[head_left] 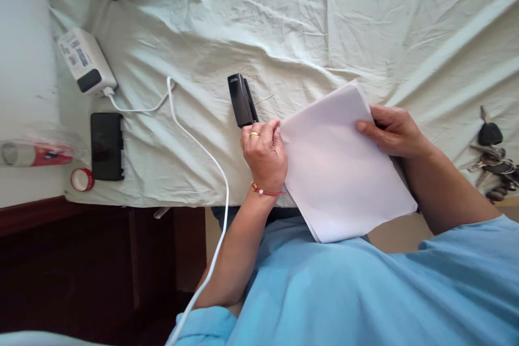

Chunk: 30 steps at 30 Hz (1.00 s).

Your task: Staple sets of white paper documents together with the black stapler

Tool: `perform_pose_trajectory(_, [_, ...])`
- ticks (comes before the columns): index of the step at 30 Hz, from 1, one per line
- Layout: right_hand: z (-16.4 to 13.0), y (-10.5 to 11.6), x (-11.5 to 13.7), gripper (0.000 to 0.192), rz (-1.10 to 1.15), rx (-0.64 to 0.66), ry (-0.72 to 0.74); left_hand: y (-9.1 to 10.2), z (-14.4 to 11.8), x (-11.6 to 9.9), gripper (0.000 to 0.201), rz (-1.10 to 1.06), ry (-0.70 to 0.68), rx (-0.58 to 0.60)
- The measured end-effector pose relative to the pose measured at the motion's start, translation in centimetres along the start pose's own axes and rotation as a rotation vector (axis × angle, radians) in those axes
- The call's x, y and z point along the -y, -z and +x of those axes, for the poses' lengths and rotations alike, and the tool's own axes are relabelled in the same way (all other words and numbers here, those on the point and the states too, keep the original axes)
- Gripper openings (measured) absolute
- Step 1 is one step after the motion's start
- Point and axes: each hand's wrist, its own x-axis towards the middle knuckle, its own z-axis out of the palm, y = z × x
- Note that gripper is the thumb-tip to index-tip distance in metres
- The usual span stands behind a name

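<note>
Both hands held a stack of white paper (340, 167) that lay tilted on the sheet (308, 27), its near corner hanging past the bed edge over the person's blue shirt (365, 292). The left hand (264, 155), with a gold ring and a red string bracelet, pinched the paper's left corner with curled fingers. The right hand (391, 131) gripped the far right edge, thumb on top and fingers underneath. A black stapler (242, 100) lay on the sheet just beyond the left hand, touching or nearly touching its knuckles. Farther left were a white cable (194, 140), a white charger (86, 61), a black phone (107, 146) and a red tape roll (81, 179). Keys (491, 159) lay to the right.
</note>
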Motion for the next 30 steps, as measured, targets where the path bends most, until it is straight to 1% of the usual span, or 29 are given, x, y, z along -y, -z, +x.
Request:
perform_pose_trajectory(11, [0.06,-0.11,0.11,0.043,0.027,0.011,0.002,-0.28,0.00,0.13,0.029,-0.014,0.002,-0.012])
perform_pose_trajectory(14, [0.04,-0.11,0.11,0.044,0.035,0.009,-0.005,-0.30,-0.11,0.07,0.028,-0.005,-0.013,-0.030])
perform_pose_trajectory(20, [0.01,-0.12,0.23,0.047,0.026,0.005,-0.010,-0.36,-0.66,-0.04,0.025,-0.009,-0.079,-0.108])
perform_pose_trajectory(26, [0.06,-0.09,0.07,0.046,0.024,0.004,-0.007,-0.55,-0.85,0.10,0.028,0.002,-0.078,-0.114])
perform_pose_trajectory(30, [0.08,-0.09,-0.05,0.043,0.031,0.010,0.013,-0.51,-0.79,0.13,0.026,0.003,-0.098,-0.132])
